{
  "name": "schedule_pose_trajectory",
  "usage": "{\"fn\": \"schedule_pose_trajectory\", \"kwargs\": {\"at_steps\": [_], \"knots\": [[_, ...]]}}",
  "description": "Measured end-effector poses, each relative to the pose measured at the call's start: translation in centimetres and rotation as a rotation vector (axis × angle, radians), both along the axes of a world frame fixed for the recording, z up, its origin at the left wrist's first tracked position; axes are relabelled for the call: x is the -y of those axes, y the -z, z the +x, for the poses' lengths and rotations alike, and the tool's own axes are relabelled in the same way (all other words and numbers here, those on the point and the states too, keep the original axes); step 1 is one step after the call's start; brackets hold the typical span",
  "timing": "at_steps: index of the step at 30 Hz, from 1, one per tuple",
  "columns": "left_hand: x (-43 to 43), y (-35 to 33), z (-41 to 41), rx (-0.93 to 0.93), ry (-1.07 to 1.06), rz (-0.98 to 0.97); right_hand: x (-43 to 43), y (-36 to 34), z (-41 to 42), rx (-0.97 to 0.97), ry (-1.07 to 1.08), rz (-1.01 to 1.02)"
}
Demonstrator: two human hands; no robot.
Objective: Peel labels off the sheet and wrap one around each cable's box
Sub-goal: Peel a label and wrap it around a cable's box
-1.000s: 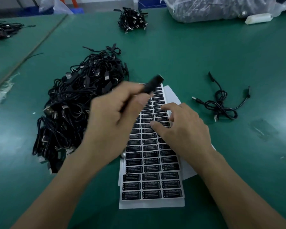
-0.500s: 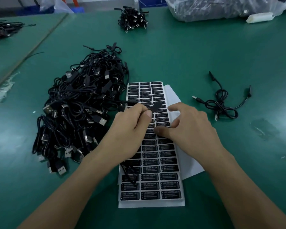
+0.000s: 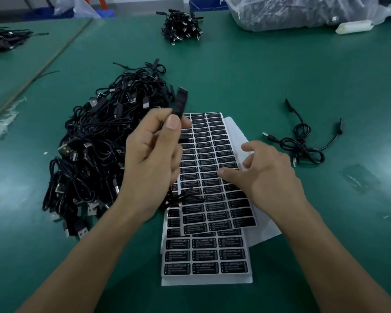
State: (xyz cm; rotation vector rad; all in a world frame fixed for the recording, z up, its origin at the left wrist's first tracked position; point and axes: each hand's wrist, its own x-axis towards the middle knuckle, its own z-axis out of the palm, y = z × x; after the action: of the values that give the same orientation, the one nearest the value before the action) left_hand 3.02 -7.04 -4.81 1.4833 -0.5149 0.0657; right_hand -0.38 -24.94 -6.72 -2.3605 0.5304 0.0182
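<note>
White backing sheet of black rectangular labels sits under the right hand: thumb presses a label, fingers loosely spread, holding nothing. Left hand fingers pinch the small black plastic cable box, raised above them. Suggest lifting the label by one corner and wrapping it square. Heap of black USB cables lies beyond, left.

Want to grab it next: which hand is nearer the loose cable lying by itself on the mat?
Right. The right hand touches the label sheet just left of the loose cable; the left hand is farther left, holding a cable's box.
</note>
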Motion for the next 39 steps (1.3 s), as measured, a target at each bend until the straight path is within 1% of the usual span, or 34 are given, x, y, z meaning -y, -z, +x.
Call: {"fn": "schedule_pose_trajectory", "kwargs": {"at_steps": [2, 4, 6, 7, 10, 15, 18, 21, 24, 26, 28, 31, 33, 35, 37, 39], "knots": [[0.1, 0.2, 0.0, -0.028, 0.021, 0.088, -0.4, -0.1, -0.2, 0.033, -0.007, -0.048], [0.3, 1.0, 0.0, -0.095, 0.036, 0.262, -0.6, -0.1, -0.3, 0.076, -0.022, -0.039], [0.7, 1.9, -0.1, -0.164, 0.047, 0.432, -0.4, -0.3, -0.2, 0.123, -0.026, 0.030], [1.0, 2.3, -0.2, -0.191, 0.050, 0.470, -0.2, -0.4, -0.1, 0.152, -0.017, 0.088], [1.5, 2.8, -0.3, -0.187, 0.033, 0.501, 0.8, -0.7, 0.2, 0.184, 0.023, 0.255], [1.9, 3.0, -0.4, -0.172, -0.036, 0.522, 2.1, -0.6, 0.9, 0.076, 0.088, 0.633], [2.1, 3.0, -0.4, -0.160, -0.071, 0.503, 2.3, -0.6, 1.1, 0.042, 0.084, 0.772], [2.2, 3.2, -0.3, -0.150, -0.114, 0.476, 2.7, -0.8, 0.9, -0.027, 0.007, 0.774], [2.1, 3.3, 0.0, -0.152, -0.150, 0.412, 3.1, -1.4, 0.3, -0.147, -0.259, 0.680], [2.0, 3.3, 0.1, -0.160, -0.158, 0.362, 3.2, -1.7, 0.0, -0.210, -0.365, 0.631], [1.9, 3.1, 0.1, -0.161, -0.149, 0.319, 3.2, -1.7, 0.0, -0.212, -0.337, 0.590], [1.6, 2.9, -0.1, -0.110, -0.084, 0.289, 2.7, -1.3, 0.3, -0.141, -0.189, 0.598], [1.5, 3.0, -0.3, -0.075, -0.027, 0.335, 2.1, -1.0, 0.6, -0.083, -0.118, 0.621], [1.5, 3.1, -0.5, -0.043, 0.023, 0.424, 1.7, -0.7, 0.6, -0.053, -0.095, 0.637], [1.6, 3.1, -0.6, -0.007, 0.042, 0.516, 1.4, -0.7, 0.6, -0.052, -0.093, 0.652], [1.7, 3.1, -0.6, 0.001, 0.023, 0.560, 1.6, -0.8, 0.5, -0.066, -0.087, 0.687]]}}
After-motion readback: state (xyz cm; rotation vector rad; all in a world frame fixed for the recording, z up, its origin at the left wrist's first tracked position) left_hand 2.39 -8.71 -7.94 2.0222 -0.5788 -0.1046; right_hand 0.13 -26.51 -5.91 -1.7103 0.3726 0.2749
